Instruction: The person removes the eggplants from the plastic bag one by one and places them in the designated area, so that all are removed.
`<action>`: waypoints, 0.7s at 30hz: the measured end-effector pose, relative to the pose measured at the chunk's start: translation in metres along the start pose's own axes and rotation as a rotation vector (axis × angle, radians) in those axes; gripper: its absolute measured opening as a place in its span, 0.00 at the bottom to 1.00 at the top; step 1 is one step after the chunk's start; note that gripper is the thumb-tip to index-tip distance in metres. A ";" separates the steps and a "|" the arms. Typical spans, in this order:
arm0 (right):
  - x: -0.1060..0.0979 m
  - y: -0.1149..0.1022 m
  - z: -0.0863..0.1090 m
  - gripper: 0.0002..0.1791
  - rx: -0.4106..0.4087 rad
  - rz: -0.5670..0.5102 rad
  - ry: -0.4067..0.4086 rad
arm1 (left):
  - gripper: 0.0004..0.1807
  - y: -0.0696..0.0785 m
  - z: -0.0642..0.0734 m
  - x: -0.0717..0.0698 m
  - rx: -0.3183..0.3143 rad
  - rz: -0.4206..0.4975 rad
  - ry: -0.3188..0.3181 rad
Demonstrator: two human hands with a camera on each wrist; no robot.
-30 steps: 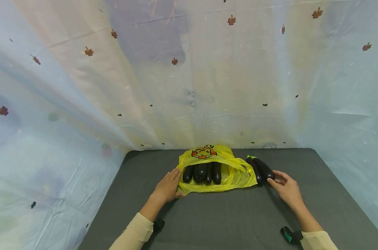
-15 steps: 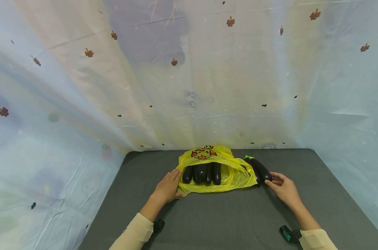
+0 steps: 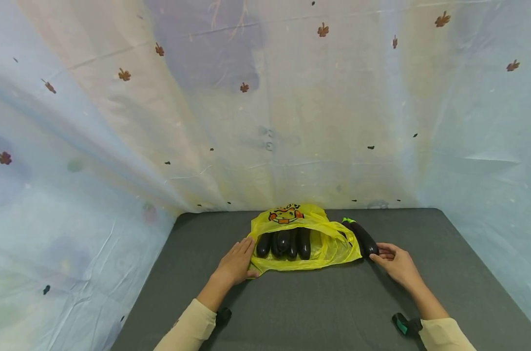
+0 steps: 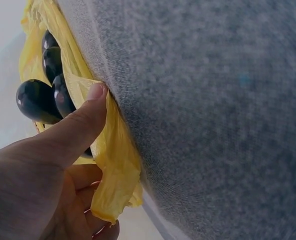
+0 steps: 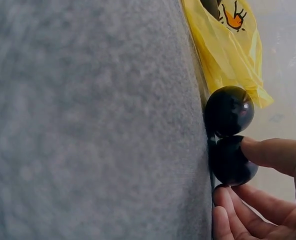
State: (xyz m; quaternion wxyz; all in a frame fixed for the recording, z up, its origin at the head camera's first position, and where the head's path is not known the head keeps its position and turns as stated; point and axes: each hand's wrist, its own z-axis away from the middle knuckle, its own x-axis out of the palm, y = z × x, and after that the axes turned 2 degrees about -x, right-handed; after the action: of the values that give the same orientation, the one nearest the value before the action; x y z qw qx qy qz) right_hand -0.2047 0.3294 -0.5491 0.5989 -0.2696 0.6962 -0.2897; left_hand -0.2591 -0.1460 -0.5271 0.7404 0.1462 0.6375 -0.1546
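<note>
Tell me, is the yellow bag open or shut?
Open. In the head view, the yellow bag lies on the table with its mouth gaping, and dark eggplants show through the gap.

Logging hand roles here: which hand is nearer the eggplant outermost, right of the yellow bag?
Right. The right hand touches the near end of that eggplant; the left hand is at the opposite side of the yellow bag.

The head camera, above and behind the left hand (image 3: 236, 263) and right hand (image 3: 397, 265), looks forward and down from afar; each wrist camera faces its own hand close up, tipped sideways. Both wrist views share the crumpled yellow plastic bag (image 3: 313, 220).
</note>
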 end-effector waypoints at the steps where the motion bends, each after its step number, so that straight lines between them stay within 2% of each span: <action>1: 0.000 0.000 0.000 0.30 -0.003 -0.001 -0.001 | 0.57 0.000 0.000 0.000 0.000 0.005 -0.001; 16: -0.004 0.003 0.001 0.34 0.009 -0.007 -0.031 | 0.57 0.001 -0.002 0.002 -0.016 -0.006 -0.009; 21: -0.006 0.000 0.004 0.34 0.000 -0.004 -0.007 | 0.57 0.001 -0.003 0.002 -0.012 -0.009 -0.009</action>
State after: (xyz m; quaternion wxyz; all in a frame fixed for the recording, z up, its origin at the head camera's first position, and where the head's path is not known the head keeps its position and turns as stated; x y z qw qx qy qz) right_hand -0.2003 0.3334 -0.5456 0.6006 -0.2721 0.6937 -0.2900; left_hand -0.2609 -0.1444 -0.5293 0.7434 0.1381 0.6359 -0.1547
